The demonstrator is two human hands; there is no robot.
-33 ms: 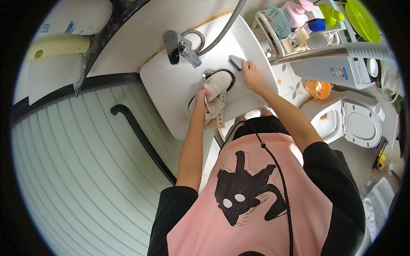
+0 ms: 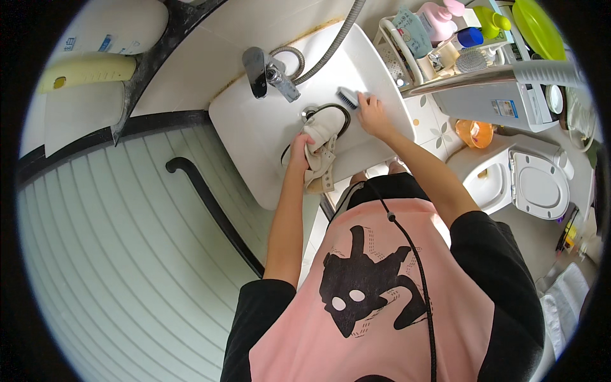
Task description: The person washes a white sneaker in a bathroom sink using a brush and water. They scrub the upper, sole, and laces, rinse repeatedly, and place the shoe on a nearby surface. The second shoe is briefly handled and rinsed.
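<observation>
Over the white sink [image 2: 242,137], my left hand [image 2: 298,151] is closed on a cream shoe [image 2: 323,131] with a dark-edged sole and a strap of eyelets hanging toward me. The shoe lies tilted near the drain [image 2: 309,113], its heel part over the sink's front rim. To the right, my right hand [image 2: 374,116] grips a small grey scrub brush [image 2: 347,97] by its end, with the dark bristles showing. The brush is held apart from the shoe, above the basin's right side.
A chrome faucet [image 2: 270,73] and a grey hose [image 2: 331,48] stand at the sink's back. Right of it are a rack of bottles [image 2: 439,22], a metal bar [image 2: 464,81], an orange bowl [image 2: 474,133] and a toilet [image 2: 540,184]. A ribbed glass panel [image 2: 127,242] with a black handle [image 2: 213,213] fills the left.
My right hand has shifted slightly to the left and turned the brush, so its bristles show more. The left hand and the shoe have stayed nearly in place.
</observation>
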